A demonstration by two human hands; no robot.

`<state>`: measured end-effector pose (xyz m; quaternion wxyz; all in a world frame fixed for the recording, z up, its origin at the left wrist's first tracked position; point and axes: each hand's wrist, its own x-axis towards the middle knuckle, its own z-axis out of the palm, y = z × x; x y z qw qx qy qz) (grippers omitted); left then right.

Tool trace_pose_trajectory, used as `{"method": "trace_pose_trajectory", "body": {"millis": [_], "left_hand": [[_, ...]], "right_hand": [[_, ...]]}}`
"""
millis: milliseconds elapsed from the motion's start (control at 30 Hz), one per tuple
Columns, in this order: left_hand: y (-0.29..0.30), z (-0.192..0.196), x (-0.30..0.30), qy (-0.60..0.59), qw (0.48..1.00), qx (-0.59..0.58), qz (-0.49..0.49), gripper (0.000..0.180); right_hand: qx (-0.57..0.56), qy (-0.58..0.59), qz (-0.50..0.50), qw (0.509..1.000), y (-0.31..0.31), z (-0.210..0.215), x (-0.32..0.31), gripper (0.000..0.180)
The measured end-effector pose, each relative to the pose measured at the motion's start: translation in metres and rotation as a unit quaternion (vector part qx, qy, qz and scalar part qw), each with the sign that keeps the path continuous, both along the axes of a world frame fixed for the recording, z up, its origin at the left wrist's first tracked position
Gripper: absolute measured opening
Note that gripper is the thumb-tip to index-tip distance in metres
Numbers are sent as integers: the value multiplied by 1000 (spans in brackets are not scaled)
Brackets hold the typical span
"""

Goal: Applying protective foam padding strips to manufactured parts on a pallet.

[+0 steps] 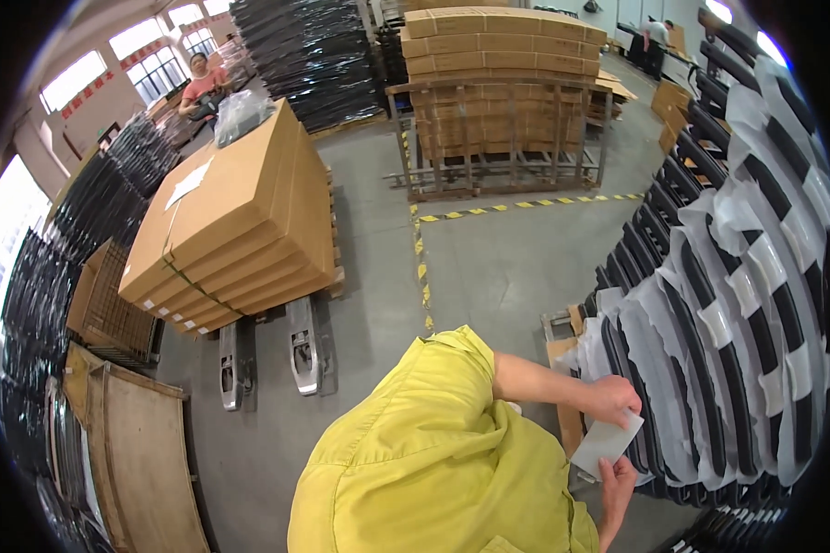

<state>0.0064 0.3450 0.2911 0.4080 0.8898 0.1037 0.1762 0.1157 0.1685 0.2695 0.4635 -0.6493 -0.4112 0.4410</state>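
Note:
My left hand point(615, 398) grips the upper end of a small, flat white sheet point(605, 445), fingers closed on it. Lower down, my right hand point(618, 477) pinches the sheet's near edge between thumb and fingers. I cannot tell whether the sheet is paper or thin foam. Right beside both hands stands a stack of curved black parts point(704, 392), standing in rows with white wrapping sheets point(644, 369) between them. Pale strips point(743, 297) cross several of these parts. My yellow sleeve and torso fill the lower middle.
Large cardboard boxes point(240, 221), strapped together, sit on a pallet to the left, with pallet-jack forks point(306, 355) sticking out. A metal frame point(498, 184) stands before stacked cartons point(507, 64). Yellow-black floor tape point(422, 267) runs ahead. Another person point(203, 88) is at the far left.

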Motion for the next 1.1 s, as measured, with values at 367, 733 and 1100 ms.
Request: {"method": "trace_pose_trajectory", "body": {"millis": [367,733,1100], "left_hand": [[46,-15,29,-138,990,-5,-35,24],[75,7,97,55,985,-70,-146,20],[-26,-16,131,148,879,-200,-406,15]], "right_hand": [[9,-30,-72,997,38,7,1,22],[82,-93,-291,949,41,-34,6,24],[68,-84,-536,838,-34,-50,-71,24]]}}
